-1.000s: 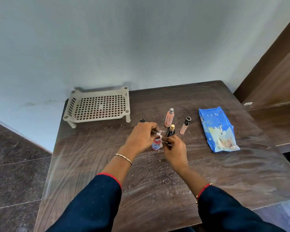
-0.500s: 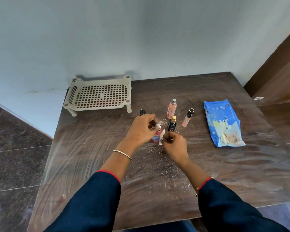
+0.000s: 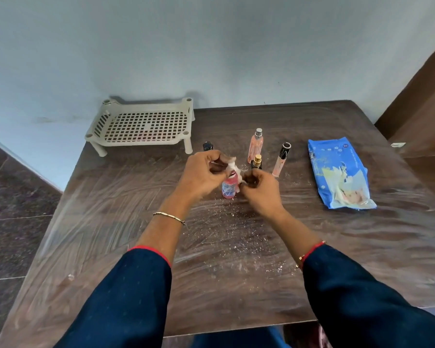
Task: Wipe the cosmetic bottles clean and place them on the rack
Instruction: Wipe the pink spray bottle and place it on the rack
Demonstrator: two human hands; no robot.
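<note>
A small pink bottle (image 3: 228, 189) with a blue label stands on the brown table (image 3: 111, 222) between my hands. My left hand (image 3: 203, 173) and my right hand (image 3: 260, 190) each pinch an end of a small white wipe (image 3: 232, 169) held at the bottle's top. Just behind stand a tall pink spray bottle (image 3: 256, 144), a black bottle with a gold cap (image 3: 257, 163), a slim tube with a black cap (image 3: 282, 159) and a dark bottle (image 3: 207, 146), half hidden by my left hand. The cream rack (image 3: 146, 126) at the back left holds nothing.
A blue pack of wet wipes (image 3: 339, 174) lies at the right of the table. White powder specks are scattered over the table in front of the bottles. A wall runs behind the table; brown wooden furniture (image 3: 427, 109) stands to the right.
My hands have drawn slightly apart, pulling the wipe out over the pink bottle's top. The view has tilted, so everything sits a little higher in frame.
</note>
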